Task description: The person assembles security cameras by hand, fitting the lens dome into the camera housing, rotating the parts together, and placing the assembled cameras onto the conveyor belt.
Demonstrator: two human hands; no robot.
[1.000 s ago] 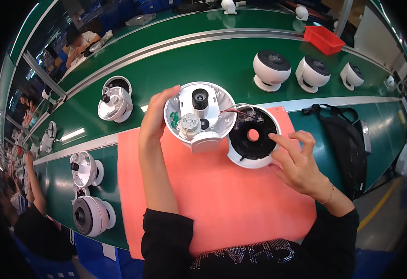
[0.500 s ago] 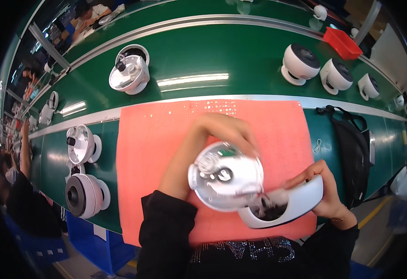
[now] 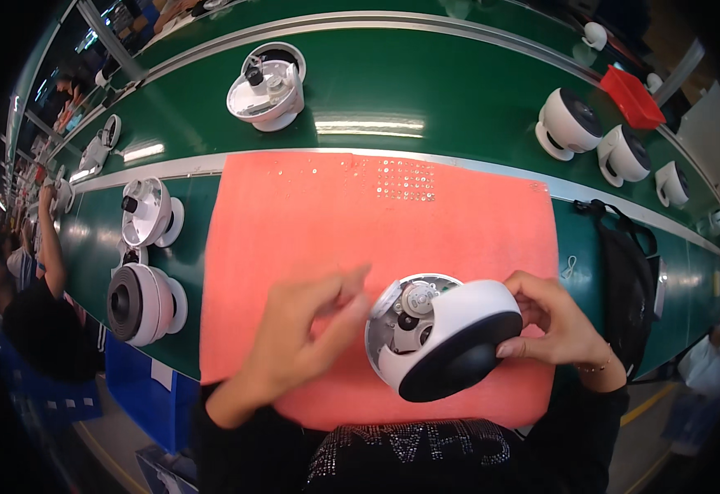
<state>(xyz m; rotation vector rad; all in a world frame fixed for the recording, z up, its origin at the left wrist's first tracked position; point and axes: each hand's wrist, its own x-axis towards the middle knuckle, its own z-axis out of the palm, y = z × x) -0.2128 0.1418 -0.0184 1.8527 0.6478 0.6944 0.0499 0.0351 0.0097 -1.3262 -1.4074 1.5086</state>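
My right hand (image 3: 553,325) grips the right edge of a white rounded shell with a black face (image 3: 463,350), its thumb on the dark rim. Against this shell's far-left side sits an open white round housing (image 3: 413,309), with a round motor-like part and black parts inside. The shell is tilted and partly covers the housing. Both are over the pink mat (image 3: 294,222). To their left, my left hand (image 3: 306,329) is apart from them and blurred. Its forefinger sticks out, the other fingers are loosely bent, and nothing shows in it.
Small screws (image 3: 407,179) lie in rows on the mat's far part. Left stand an opened unit (image 3: 150,210) and a black-faced fan-like unit (image 3: 142,305). Across the green bench are another opened unit (image 3: 267,90), several finished-looking units (image 3: 570,123) and a red bin (image 3: 631,97). A black bag (image 3: 630,288) lies right.
My left hand has come off the housing and moved left and nearer. The shell has turned to show its black face and now lies against the housing. The view has shifted slightly.
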